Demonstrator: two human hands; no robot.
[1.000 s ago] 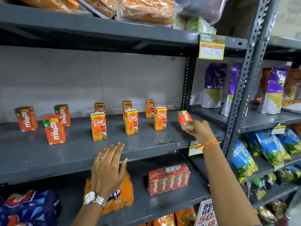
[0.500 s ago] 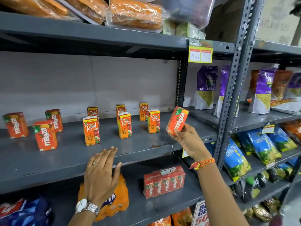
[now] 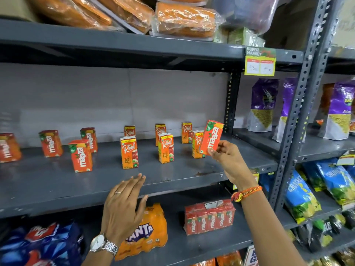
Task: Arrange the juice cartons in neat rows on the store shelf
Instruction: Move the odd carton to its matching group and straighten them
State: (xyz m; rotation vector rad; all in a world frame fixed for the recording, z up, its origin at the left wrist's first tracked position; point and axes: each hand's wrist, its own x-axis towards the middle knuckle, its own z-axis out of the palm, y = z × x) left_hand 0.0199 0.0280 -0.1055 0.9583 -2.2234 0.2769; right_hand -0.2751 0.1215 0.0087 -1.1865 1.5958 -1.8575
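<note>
A Maaza carton (image 3: pixel 211 138) is pinched at its lower end by the right hand (image 3: pixel 227 160), thumb and fingers clamped on it, tilted a little and lifted clear of the shelf (image 3: pixel 172 181) in front of the right-most Real carton (image 3: pixel 196 144). The left hand (image 3: pixel 123 206) is empty, fingers loosely apart, its tips over the shelf's front edge. On the shelf stand six Real cartons in two rows of three, and to their left four more Maaza cartons (image 3: pixel 81 156), upright and apart. Below, a shrink-wrapped Maaza pack (image 3: pixel 209 217) sits beside a Fanta pack (image 3: pixel 151 231). A price tag (image 3: pixel 260 62) hangs from the shelf above.
</note>
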